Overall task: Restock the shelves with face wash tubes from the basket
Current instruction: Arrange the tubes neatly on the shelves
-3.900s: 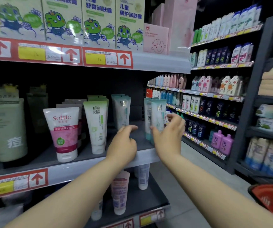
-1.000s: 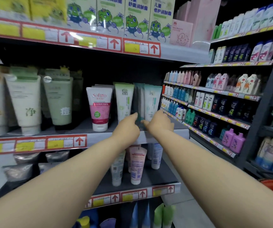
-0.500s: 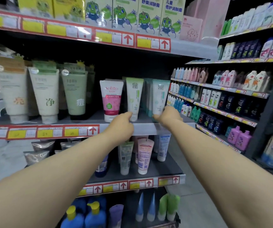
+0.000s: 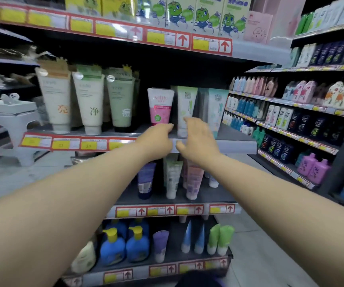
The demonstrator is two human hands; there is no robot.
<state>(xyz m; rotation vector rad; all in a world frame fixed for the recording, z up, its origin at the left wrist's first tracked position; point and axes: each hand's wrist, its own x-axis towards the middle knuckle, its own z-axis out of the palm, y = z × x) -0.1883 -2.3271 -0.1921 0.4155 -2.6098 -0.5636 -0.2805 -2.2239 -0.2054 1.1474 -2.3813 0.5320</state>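
Both your arms show bare along all that is in view, from the lower frame corners up to the wrists. Your left forearm and right forearm look smooth and taper toward the wrist. Your left hand and right hand are bare too, and slightly blurred. At the bottom edge sits a dark rounded shape with a purplish rim; I cannot tell whether it is your clothing.

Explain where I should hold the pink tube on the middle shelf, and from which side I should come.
Hold the pink tube across its wide middle body, coming from the front and slightly left. It stands upright, crimped end up, face to the aisle; the white-green tube stands close on its right, the left is freer.
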